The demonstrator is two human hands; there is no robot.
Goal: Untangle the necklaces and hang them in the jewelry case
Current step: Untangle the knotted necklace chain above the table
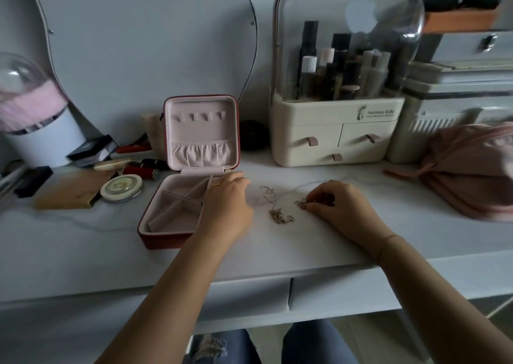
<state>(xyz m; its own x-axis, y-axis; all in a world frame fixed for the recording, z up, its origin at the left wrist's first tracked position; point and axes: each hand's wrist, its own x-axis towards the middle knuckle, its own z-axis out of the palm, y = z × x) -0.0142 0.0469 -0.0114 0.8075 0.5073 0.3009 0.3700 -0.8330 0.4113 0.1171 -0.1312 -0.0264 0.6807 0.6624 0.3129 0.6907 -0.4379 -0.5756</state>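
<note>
The jewelry case (177, 219) stood open on the white table (277, 255), its lid upright with a row of small hooks bare of any chain and a gathered pocket below them, its divided tray holding nothing that showed. The necklaces (281, 217) lay on the table just to the right of the case, between the two hands: thin pale chains bunched in small knots, with fine strands trailing toward the back. The left hand (227, 199) rested palm down over the case's right rear corner, fingers loosely bent and gripping nothing visible, a ring on one finger. The right hand (340, 205) had its fingertips pinched on one knot of the chains, pressing it against the tabletop. Behind stood a cream cosmetics organizer (336, 136) with a clear domed cover, and at the far right a pink bag (472, 174). Left of the case lay a round compact (121, 188) among lipsticks
</note>
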